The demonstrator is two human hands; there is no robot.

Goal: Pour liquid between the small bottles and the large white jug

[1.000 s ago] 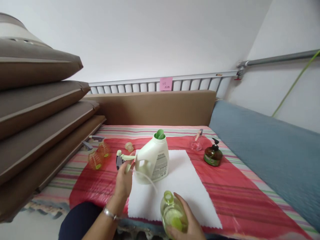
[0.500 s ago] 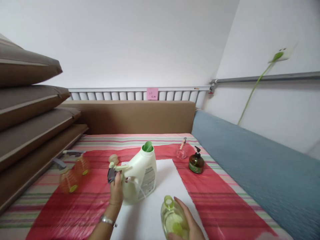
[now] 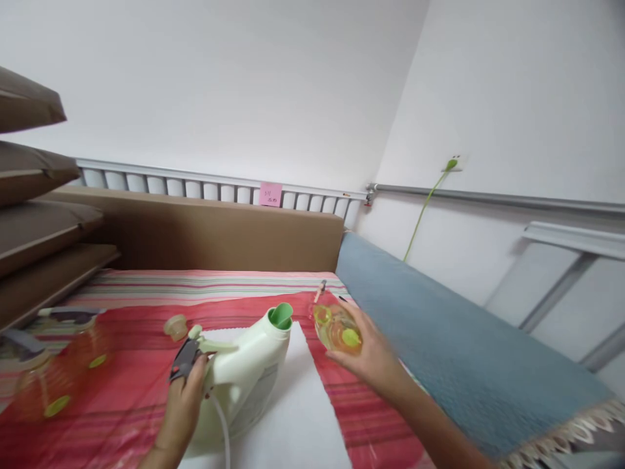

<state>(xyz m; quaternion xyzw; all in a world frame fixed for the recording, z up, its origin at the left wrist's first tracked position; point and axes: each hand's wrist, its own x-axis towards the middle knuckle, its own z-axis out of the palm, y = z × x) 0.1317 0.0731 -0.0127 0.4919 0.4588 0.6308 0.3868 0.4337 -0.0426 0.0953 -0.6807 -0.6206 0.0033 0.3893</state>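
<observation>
My left hand [image 3: 184,394] is closed around a grey and pale-green spray head [image 3: 184,359], its thin tube hanging down in front of a large white jug [image 3: 261,361]. A green spout [image 3: 281,316] shows in the jug's open mouth. To the right of the jug, my right hand [image 3: 374,348] grips a clear yellow-green bottle [image 3: 336,329] whose neck is uncapped. The bottle is raised above the red cloth. Behind it stands a clear pink spray bottle [image 3: 318,296], partly covered. The dark pump bottle is mostly hidden by my right hand.
Two orange spray bottles [image 3: 49,387] stand at the left, with a small beige cap-like piece [image 3: 176,327] nearer the jug. White paper [image 3: 305,397] lies under the jug on the red cloth [image 3: 141,358]. Stacked brown cushions [image 3: 34,228] rise at left; a blue padded side [image 3: 415,312] borders the right.
My right hand has lifted the yellow-green bottle up and away, toward the pump bottle. My left hand still holds the spray head near the jug. The view has turned right.
</observation>
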